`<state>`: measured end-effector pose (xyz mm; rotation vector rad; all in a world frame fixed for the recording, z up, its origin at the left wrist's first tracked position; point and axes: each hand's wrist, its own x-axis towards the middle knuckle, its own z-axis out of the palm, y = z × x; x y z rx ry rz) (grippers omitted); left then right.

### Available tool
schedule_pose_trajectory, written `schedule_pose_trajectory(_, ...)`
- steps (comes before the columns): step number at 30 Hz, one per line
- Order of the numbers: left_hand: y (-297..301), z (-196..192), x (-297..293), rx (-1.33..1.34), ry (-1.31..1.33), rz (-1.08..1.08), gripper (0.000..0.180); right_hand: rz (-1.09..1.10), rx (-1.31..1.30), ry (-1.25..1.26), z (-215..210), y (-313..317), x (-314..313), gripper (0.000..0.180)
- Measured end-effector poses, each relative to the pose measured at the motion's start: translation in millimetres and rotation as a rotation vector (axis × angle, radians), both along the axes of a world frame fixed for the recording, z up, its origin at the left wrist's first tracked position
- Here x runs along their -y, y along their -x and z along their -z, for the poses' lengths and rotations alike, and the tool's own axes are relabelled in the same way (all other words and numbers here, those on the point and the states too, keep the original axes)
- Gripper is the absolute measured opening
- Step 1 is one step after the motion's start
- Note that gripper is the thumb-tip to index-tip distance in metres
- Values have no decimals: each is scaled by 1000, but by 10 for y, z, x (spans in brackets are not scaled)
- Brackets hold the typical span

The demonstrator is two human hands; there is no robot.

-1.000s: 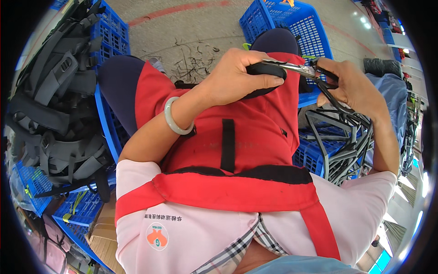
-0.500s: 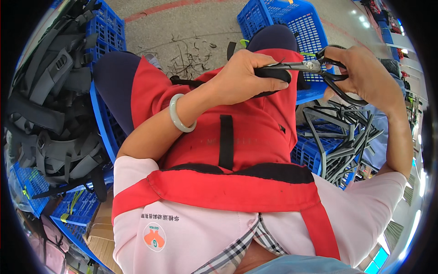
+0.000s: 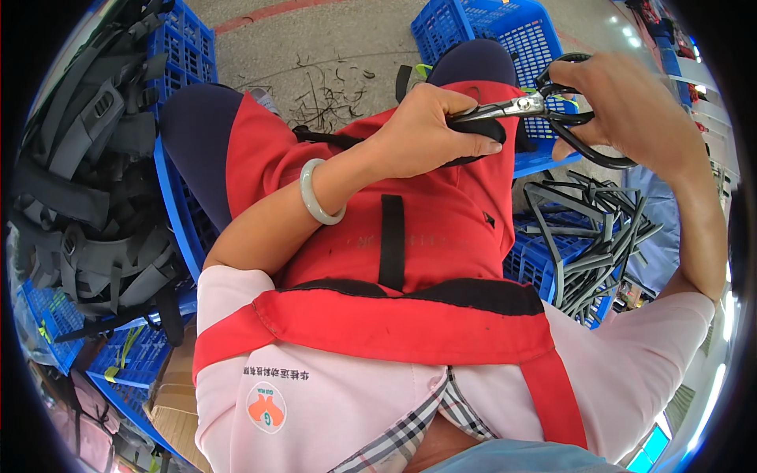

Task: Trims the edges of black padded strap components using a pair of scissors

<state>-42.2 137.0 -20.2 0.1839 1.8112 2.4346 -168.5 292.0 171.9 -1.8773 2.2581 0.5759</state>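
Observation:
My left hand point(image 3: 430, 134) pinches a black strap piece point(image 3: 490, 132) between thumb and fingers, above my red apron point(image 3: 347, 252). My right hand point(image 3: 627, 110) has its fingers through the black-handled scissors point(image 3: 530, 105). Their metal blades point left and lie along the top of the black piece, right by my left fingers. The handles stand apart. Part of the black piece is hidden behind my left fingers. A dark strap point(image 3: 327, 139) also shows beside my left wrist, over my lap.
Grey and black webbing straps with buckles point(image 3: 79, 189) are heaped over a blue crate point(image 3: 183, 213) on the left. Another blue crate point(image 3: 536, 31) stands at the far right. Below it, grey strips point(image 3: 591, 244) lie on a crate. Dark scraps point(image 3: 331, 94) litter the floor.
My right hand has risen slightly, and the scissors' handles are spread wider. My left hand, with the black strap piece, has shifted only a little.

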Motion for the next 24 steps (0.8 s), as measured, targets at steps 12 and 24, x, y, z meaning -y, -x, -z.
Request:
schedule_pose_trajectory(12, 71, 149, 173, 77, -195, -11, 31, 523, 411, 51, 477, 189, 36, 45)
schedule_pose_trajectory(24, -213, 371, 562, 258, 35, 58, 28, 914, 1042, 1284, 1281, -313, 193, 15)
